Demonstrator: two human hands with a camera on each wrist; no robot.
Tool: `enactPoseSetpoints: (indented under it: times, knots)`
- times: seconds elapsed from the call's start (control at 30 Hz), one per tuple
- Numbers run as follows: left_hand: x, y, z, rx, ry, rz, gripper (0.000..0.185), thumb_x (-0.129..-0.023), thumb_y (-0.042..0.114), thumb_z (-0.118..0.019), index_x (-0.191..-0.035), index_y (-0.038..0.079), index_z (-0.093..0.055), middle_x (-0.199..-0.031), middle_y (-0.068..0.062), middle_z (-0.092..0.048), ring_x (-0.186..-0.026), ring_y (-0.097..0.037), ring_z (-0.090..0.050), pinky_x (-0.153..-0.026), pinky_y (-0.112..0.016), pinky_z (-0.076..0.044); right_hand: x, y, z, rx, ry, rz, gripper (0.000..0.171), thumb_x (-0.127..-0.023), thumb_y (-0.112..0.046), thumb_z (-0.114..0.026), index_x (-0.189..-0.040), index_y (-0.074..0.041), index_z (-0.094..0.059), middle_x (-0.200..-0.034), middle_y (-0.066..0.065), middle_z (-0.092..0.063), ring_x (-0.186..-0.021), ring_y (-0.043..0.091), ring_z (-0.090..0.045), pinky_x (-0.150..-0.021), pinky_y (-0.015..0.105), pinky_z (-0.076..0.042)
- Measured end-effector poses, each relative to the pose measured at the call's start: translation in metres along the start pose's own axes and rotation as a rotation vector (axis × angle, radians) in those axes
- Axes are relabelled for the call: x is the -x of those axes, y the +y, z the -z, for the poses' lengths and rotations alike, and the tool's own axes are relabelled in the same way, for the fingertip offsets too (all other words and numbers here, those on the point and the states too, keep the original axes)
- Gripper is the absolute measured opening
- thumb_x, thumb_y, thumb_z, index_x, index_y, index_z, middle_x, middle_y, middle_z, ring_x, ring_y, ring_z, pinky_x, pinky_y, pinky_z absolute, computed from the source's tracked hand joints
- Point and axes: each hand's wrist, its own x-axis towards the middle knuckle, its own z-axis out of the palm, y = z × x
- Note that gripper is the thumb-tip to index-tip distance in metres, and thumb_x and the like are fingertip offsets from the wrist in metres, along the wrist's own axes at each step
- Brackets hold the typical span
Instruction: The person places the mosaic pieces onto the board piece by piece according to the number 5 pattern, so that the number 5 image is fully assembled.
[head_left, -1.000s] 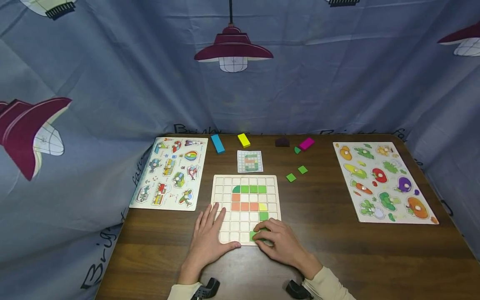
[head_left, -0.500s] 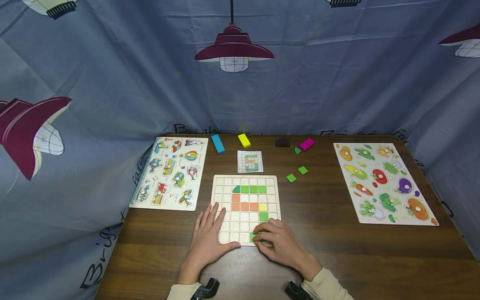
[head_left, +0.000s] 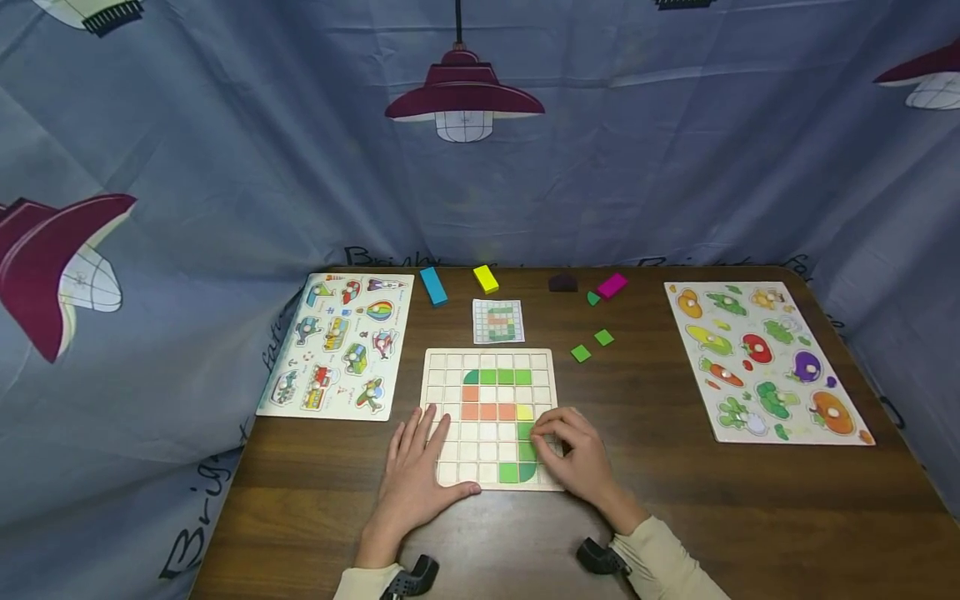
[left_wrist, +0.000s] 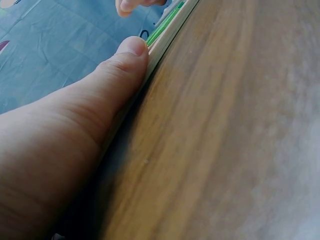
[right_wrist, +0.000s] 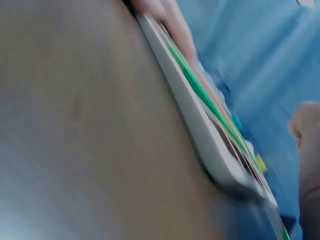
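Note:
A white pegboard-like grid board point(head_left: 468, 454) with square cells lies before me. My left hand point(head_left: 416, 475) rests flat with spread fingers on its left side, the thumb at the front edge. In the left wrist view, the thumb point(left_wrist: 120, 65) presses on the board's rim. My right hand point(head_left: 573, 458) hovers over the board's right edge, fingers loosely curled and nothing visible between them. Beside its fingertips are green square tiles point(head_left: 527, 451) in a column. A rounded green tile point(head_left: 528, 472) fills the corner cell, next to a green square tile point(head_left: 508, 473). Orange tiles point(head_left: 488, 412) and a yellow tile point(head_left: 524, 412) sit above.
Behind the board lies a pattern card point(head_left: 498, 322). Loose green tiles point(head_left: 581, 353) lie to its right. Blue point(head_left: 433, 286), yellow point(head_left: 486, 279), black point(head_left: 563, 283) and magenta point(head_left: 612, 286) pieces line the back. Picture puzzle boards stand left point(head_left: 337, 346) and right point(head_left: 768, 367).
My right hand has lifted from the front corner and moved up and right, uncovering the rounded green tile and a green tile above it. The left hand has stayed in place.

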Motion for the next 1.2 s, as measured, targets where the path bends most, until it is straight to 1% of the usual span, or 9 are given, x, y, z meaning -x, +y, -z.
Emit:
enactPoseSetpoints:
  times: [0.17, 0.33, 0.4, 0.5, 0.67, 0.77, 0.87, 1.0, 1.2]
  knots:
    - [0.0, 0.0, 0.001, 0.011, -0.001, 0.004, 0.118, -0.068, 0.083, -0.07, -0.161, 0.02, -0.033, -0.172, -0.004, -0.018, -0.161, -0.026, -0.007, -0.128, -0.052, -0.009, -0.023, 0.032, 0.015, 0.077, 0.156, -0.108, 0.007, -0.084, -0.003, -0.078, -0.091, -0.003, -0.079, -0.098, 0.008, -0.07, -0.086, 0.017, -0.064, -0.072, 0.011, -0.044]
    - [0.001, -0.001, 0.001, -0.004, 0.0, -0.002, 0.119, -0.068, 0.084, -0.069, -0.161, 0.02, -0.033, -0.172, -0.004, -0.018, -0.161, -0.026, -0.008, -0.128, -0.051, -0.009, -0.041, 0.058, 0.024, 0.191, 0.233, -0.206, 0.023, -0.087, -0.004, -0.077, -0.111, -0.002, -0.075, -0.106, 0.015, -0.069, -0.075, 0.019, -0.055, -0.066, 0.019, -0.04]
    - [0.001, -0.002, 0.0, -0.009, 0.0, -0.004, 0.119, -0.068, 0.085, -0.069, -0.162, 0.02, -0.032, -0.173, -0.003, -0.017, -0.161, -0.026, -0.007, -0.128, -0.051, -0.008, -0.046, 0.064, 0.025, 0.238, 0.218, -0.256, 0.032, -0.088, -0.007, -0.077, -0.12, -0.003, -0.071, -0.111, 0.017, -0.067, -0.073, 0.02, -0.053, -0.066, 0.024, -0.041]
    - [0.001, -0.002, 0.0, -0.015, 0.004, -0.005, 0.12, -0.068, 0.085, -0.069, -0.162, 0.02, -0.032, -0.173, -0.003, -0.017, -0.161, -0.026, -0.007, -0.128, -0.051, -0.008, -0.053, 0.07, 0.026, 0.293, 0.174, -0.324, 0.041, -0.089, -0.012, -0.078, -0.127, -0.003, -0.067, -0.119, 0.019, -0.065, -0.083, 0.026, -0.059, -0.071, 0.035, -0.047]
    - [0.001, -0.002, 0.0, -0.017, 0.003, -0.01, 0.12, -0.068, 0.085, -0.069, -0.162, 0.021, -0.031, -0.173, -0.003, -0.017, -0.161, -0.026, -0.007, -0.128, -0.051, -0.008, -0.063, 0.076, 0.026, 0.406, 0.096, -0.428, 0.045, -0.091, -0.025, -0.077, -0.131, -0.006, -0.065, -0.128, 0.019, -0.064, -0.11, 0.038, -0.065, -0.086, 0.054, -0.054]
    - [0.001, -0.002, 0.0, -0.002, -0.001, -0.02, 0.12, -0.068, 0.084, -0.07, -0.162, 0.02, -0.031, -0.173, -0.004, -0.017, -0.161, -0.027, -0.008, -0.128, -0.051, -0.009, -0.066, 0.076, 0.026, 0.474, 0.063, -0.477, 0.042, -0.093, -0.03, -0.075, -0.128, -0.009, -0.067, -0.126, 0.018, -0.067, -0.112, 0.041, -0.066, -0.086, 0.059, -0.055]
    - [0.001, -0.003, 0.001, 0.002, -0.007, -0.025, 0.121, -0.068, 0.084, -0.07, -0.162, 0.02, -0.031, -0.173, -0.004, -0.017, -0.161, -0.027, -0.008, -0.128, -0.051, -0.009, -0.066, 0.076, 0.026, 0.502, 0.047, -0.499, 0.037, -0.094, -0.03, -0.073, -0.125, -0.01, -0.069, -0.122, 0.016, -0.069, -0.107, 0.041, -0.068, -0.083, 0.059, -0.056]
    - [0.0, -0.004, 0.0, -0.013, -0.005, -0.026, 0.12, -0.067, 0.084, -0.07, -0.162, 0.02, -0.032, -0.173, -0.004, -0.017, -0.161, -0.027, -0.008, -0.128, -0.051, -0.008, -0.063, 0.074, 0.025, 0.471, 0.066, -0.477, 0.033, -0.095, -0.025, -0.072, -0.123, -0.008, -0.069, -0.119, 0.017, -0.069, -0.106, 0.041, -0.068, -0.085, 0.058, -0.055]
    - [0.0, -0.005, 0.001, 0.006, -0.004, -0.033, 0.12, -0.066, 0.082, -0.073, -0.161, 0.021, -0.034, -0.173, -0.004, -0.016, -0.161, -0.027, -0.008, -0.128, -0.05, -0.007, -0.051, 0.059, 0.021, 0.372, 0.085, -0.389, 0.03, -0.093, -0.019, -0.075, -0.121, -0.007, -0.07, -0.113, 0.015, -0.07, -0.08, 0.027, -0.062, -0.069, 0.041, -0.051]
